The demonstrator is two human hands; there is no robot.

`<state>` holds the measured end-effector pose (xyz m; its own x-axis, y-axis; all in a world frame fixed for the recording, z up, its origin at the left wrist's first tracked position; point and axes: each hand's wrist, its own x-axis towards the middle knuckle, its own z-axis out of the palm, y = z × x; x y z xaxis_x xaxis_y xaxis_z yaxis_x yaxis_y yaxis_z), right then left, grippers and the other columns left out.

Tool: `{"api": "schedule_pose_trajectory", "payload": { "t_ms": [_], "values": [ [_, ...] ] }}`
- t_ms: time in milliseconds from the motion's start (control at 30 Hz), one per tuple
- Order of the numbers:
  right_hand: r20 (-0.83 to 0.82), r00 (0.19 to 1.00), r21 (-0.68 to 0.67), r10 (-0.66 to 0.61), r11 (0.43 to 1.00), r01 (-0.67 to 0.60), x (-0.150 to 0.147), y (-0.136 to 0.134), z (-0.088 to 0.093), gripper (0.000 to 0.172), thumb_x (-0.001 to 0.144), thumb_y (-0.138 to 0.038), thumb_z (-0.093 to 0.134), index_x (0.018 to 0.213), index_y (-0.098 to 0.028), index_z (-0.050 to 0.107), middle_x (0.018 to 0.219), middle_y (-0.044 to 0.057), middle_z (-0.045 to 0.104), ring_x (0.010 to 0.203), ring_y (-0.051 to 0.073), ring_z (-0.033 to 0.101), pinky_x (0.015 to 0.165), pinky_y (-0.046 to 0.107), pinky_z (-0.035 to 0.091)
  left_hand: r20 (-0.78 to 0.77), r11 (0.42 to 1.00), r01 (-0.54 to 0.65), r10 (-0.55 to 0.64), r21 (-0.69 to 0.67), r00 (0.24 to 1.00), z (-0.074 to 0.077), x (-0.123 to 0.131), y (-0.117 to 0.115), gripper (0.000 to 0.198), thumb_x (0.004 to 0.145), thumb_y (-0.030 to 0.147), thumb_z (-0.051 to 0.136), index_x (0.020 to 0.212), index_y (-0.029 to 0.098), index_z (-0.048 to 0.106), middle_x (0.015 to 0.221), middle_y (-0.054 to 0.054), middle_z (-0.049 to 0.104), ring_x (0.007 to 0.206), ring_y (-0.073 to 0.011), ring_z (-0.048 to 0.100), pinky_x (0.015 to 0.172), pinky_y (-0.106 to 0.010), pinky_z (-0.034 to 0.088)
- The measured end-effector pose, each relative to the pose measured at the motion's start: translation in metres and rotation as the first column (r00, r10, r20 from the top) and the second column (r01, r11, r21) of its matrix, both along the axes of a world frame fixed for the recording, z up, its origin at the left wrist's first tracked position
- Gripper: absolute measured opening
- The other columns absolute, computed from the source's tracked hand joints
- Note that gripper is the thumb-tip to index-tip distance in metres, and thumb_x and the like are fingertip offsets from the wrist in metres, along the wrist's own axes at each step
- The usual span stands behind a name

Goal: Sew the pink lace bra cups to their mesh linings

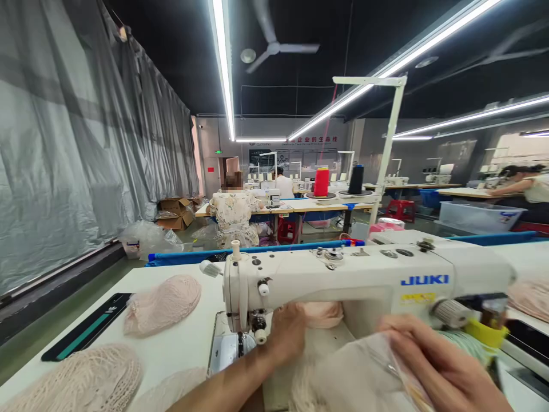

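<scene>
My left hand reaches under the arm of a white JUKI sewing machine, just beside a pale pink padded piece lying behind the needle area. Its fingers are blurred and partly hidden, so I cannot tell whether they grip that piece. At the lower right, my right hand is closed, pinching the edge of a sheer pale fabric piece. This fabric hangs in front of the machine, smeared by motion. Pink lacy cup-shaped pieces rest on the table left of the machine.
A black and green strip lies near the table's left edge. Right of the machine stands a yellow holder with small items. A blue-covered bar runs behind the machine. Farther off, people sit at other sewing tables.
</scene>
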<state>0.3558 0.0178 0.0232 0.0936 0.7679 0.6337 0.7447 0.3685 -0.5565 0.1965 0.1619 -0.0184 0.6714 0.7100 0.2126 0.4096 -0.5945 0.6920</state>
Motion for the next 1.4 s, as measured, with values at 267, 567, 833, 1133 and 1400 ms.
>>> {"api": "schedule_pose_trajectory", "payload": {
  "t_ms": [267, 567, 833, 1133, 1400],
  "values": [
    [0.011, 0.994, -0.256, 0.106, 0.962, -0.099, -0.028, -0.018, 0.034, 0.038, 0.091, -0.050, 0.038, 0.075, -0.021, 0.056, 0.048, -0.007, 0.031, 0.044, 0.011, 0.033, 0.042, 0.022, 0.027, 0.387, 0.780, 0.369, -0.178, -0.505, 0.905, 0.042, -0.036, -0.105, 0.075, 0.078, 0.068, 0.048, 0.125, 0.009, 0.045, 0.086, -0.008, 0.063, 0.083, -0.0213, 0.060, 0.076, -0.033, 0.046],
    [0.071, 0.971, -0.367, 0.229, 0.911, -0.188, -0.080, -0.047, 0.033, 0.035, 0.089, -0.047, 0.045, 0.068, -0.021, 0.055, 0.050, -0.006, 0.043, 0.047, 0.010, 0.038, 0.044, 0.021, 0.025, 0.368, 0.844, 0.287, -0.116, -0.453, 0.923, 0.053, -0.090, -0.148, 0.052, 0.060, 0.033, 0.077, 0.104, 0.012, 0.059, 0.091, -0.003, 0.058, 0.084, -0.0162, 0.051, 0.078, -0.027, 0.040],
    [0.100, 0.968, -0.390, 0.230, 0.904, -0.175, -0.115, -0.049, 0.031, 0.037, 0.086, -0.049, 0.041, 0.061, -0.022, 0.040, 0.048, -0.006, 0.037, 0.046, 0.011, 0.031, 0.045, 0.024, 0.022, 0.334, 0.813, 0.201, -0.008, -0.547, 0.942, 0.037, -0.112, -0.164, 0.016, 0.063, 0.016, 0.050, 0.072, 0.011, 0.062, 0.056, 0.003, 0.048, 0.056, -0.0099, 0.044, 0.056, -0.022, 0.033],
    [-0.069, 0.967, -0.470, 0.247, 0.847, -0.250, -0.122, -0.046, 0.006, 0.041, 0.084, -0.058, 0.037, 0.061, -0.024, 0.038, 0.043, -0.008, 0.031, 0.039, 0.010, 0.031, 0.040, 0.023, 0.022, 0.268, 0.668, 0.204, -0.007, -0.716, 0.963, 0.031, -0.166, -0.170, 0.029, 0.062, 0.031, 0.067, 0.080, 0.009, 0.071, 0.049, 0.006, 0.044, 0.044, -0.0048, 0.029, 0.044, -0.021, 0.015],
    [-0.246, 0.916, -0.523, 0.317, 0.752, -0.401, -0.137, -0.040, -0.004, 0.048, 0.082, -0.068, 0.037, 0.066, -0.023, 0.042, 0.042, -0.010, 0.029, 0.036, 0.008, 0.025, 0.038, 0.021, 0.019, 0.323, 0.706, 0.251, -0.034, -0.662, 0.946, 0.018, -0.182, -0.166, 0.020, 0.066, 0.019, 0.059, 0.077, 0.011, 0.073, 0.053, 0.005, 0.048, 0.047, -0.0041, 0.035, 0.048, -0.017, 0.025]
  ]
}}
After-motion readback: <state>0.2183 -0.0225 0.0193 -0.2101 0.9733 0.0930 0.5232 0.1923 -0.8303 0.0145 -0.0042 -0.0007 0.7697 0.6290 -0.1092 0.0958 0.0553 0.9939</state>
